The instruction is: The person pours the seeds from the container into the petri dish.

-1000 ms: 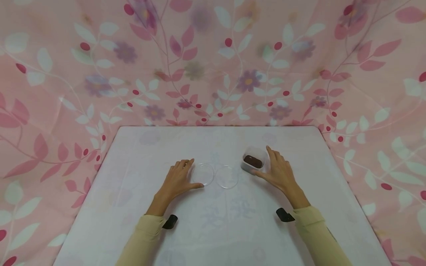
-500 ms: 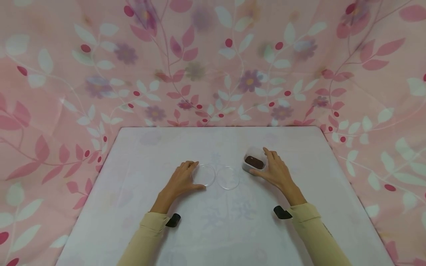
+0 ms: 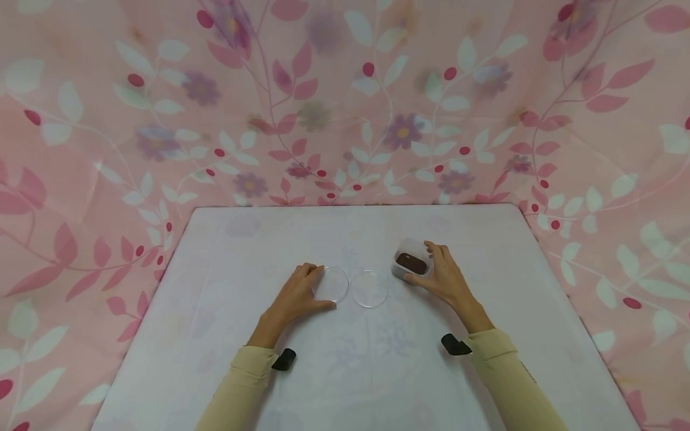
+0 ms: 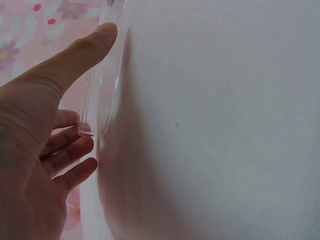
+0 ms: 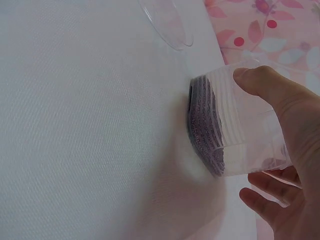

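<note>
Apparently I'm at the gripping step, left hand [image 3: 295,296] pinching the clear dish [image 3: 332,285], right hand [image 3: 448,281] clamped round the tub [image 3: 401,272] right of the second dish [image 3: 369,289], so lifting next calls for steadiness.

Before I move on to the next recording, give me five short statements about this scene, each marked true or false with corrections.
1. The right hand holds a clear, rounded-square plastic container. True.
2. Dark contents fill the container to its brim. False: they reach only its lower part.
3. The left hand grips a clear, round plastic dish at its rim. True.
4. Only one such dish is in view. False: a second clear, round plastic dish lies between the first and the container.
5. The table's surface is solid black. False: a whitish cloth with faint prints covers it.
</note>
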`<state>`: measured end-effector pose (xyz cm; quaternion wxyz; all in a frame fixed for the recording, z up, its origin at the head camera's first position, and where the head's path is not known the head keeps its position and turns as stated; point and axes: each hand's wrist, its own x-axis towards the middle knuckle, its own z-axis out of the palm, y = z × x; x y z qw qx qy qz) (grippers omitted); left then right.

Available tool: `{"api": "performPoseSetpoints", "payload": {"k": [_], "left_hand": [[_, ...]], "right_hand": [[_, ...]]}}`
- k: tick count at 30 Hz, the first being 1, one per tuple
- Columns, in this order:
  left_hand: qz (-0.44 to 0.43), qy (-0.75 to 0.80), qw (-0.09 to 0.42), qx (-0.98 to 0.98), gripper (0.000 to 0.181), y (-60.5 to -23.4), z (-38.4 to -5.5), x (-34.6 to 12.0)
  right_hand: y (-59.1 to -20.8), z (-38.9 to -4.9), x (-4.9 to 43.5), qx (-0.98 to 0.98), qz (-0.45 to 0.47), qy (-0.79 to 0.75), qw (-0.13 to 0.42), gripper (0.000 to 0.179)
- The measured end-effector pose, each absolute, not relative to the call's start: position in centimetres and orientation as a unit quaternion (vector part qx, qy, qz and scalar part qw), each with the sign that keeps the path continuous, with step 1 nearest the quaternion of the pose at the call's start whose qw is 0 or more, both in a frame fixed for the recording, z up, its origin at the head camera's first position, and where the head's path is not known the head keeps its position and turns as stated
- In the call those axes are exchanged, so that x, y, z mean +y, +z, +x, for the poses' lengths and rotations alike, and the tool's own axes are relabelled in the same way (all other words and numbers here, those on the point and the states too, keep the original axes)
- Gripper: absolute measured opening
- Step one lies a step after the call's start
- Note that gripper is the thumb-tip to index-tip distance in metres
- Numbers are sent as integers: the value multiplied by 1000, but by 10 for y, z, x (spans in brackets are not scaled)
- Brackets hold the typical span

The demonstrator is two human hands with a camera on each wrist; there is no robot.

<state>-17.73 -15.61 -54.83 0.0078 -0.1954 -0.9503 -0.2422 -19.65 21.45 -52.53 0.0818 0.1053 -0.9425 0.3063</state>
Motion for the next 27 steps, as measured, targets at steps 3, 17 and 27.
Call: {"api": "performPoseSetpoints", "payload": {"k": [3, 17, 27], "left_hand": [[-194, -249, 7, -949, 95, -549, -176, -156], [-194, -276, 9, -941, 95, -557, -176, -158], [-212, -278, -23, -937, 99, -555, -178, -167]], "right_hand": [[-527, -197, 214, -937, 103, 325, 80, 99], [-528, -195, 212, -926, 75, 366, 51, 98], [-518, -197, 204, -919, 109, 369, 89, 94]]}}
